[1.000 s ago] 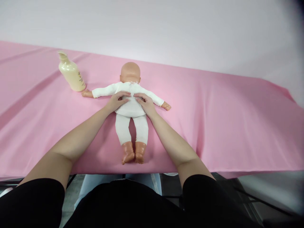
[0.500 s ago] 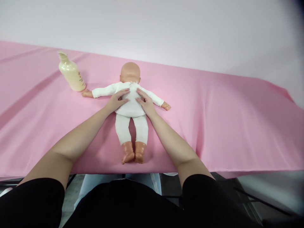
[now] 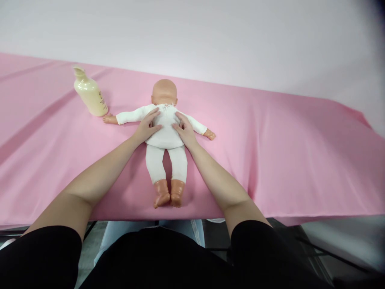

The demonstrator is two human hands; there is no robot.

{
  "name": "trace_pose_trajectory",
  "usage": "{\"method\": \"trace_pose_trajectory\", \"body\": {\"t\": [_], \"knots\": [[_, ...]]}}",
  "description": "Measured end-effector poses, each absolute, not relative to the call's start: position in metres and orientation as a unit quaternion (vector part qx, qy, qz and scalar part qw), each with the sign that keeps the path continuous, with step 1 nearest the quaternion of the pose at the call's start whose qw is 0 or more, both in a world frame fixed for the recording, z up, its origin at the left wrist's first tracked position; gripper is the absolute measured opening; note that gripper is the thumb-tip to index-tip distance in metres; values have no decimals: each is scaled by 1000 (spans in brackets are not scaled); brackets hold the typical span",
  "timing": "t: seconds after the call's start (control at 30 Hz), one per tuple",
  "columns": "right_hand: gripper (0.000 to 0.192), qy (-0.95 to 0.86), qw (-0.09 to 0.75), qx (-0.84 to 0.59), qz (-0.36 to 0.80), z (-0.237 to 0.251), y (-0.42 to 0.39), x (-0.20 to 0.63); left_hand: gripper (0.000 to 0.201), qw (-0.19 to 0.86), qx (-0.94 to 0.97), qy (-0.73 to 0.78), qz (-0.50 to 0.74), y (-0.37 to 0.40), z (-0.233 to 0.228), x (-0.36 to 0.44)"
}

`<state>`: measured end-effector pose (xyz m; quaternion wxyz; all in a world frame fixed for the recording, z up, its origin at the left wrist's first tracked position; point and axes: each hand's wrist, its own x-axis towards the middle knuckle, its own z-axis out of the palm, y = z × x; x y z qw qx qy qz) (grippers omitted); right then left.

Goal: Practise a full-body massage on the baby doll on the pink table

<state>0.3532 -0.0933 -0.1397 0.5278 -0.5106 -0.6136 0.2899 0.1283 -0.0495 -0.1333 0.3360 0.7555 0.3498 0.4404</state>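
1. Baby doll (image 3: pixel 165 124) lies face down on the pink cloth (image 3: pixel 270 152), head toward the far edge, arms spread out to the sides, feet at the near edge.
2. Doll wears a white top and white leggings; head, hands and feet are bare.
3. Left hand (image 3: pixel 147 126) rests flat on the left side of the doll's back, fingers (image 3: pixel 155 113) loosely spread and extended toward the shoulder, not closed around anything.
4. Right hand (image 3: pixel 185 130) rests flat on the right side of the back, fingers likewise extended and open, pointing toward the neck.
5. The two hands sit close together across the back; a strip of white top shows between them.
6. Cream bottle (image 3: pixel 89 93) stands tilted on the cloth, just beside the doll's outstretched hand, apart from both of the person's hands.
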Motion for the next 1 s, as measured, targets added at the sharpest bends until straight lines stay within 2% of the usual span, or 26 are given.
{"method": "trace_pose_trajectory", "body": {"t": [0.13,0.2,0.37,0.6,1.0], "knots": [[25,-578,560,-533,261,-138,-96,349,22,267,739,407,465,-57,-127,132],[16,-564,559,-547,264,-138,-97,348,6,258,717,445,470,-60,-123,133],[20,-567,527,-590,231,-137,-96,350,14,284,694,505,427,-64,-117,131],[22,-577,454,-655,177,-138,-94,355,24,216,732,544,349,-61,-117,125],[21,-581,405,-690,150,-135,-96,356,27,112,770,571,263,-56,-119,119]]}}
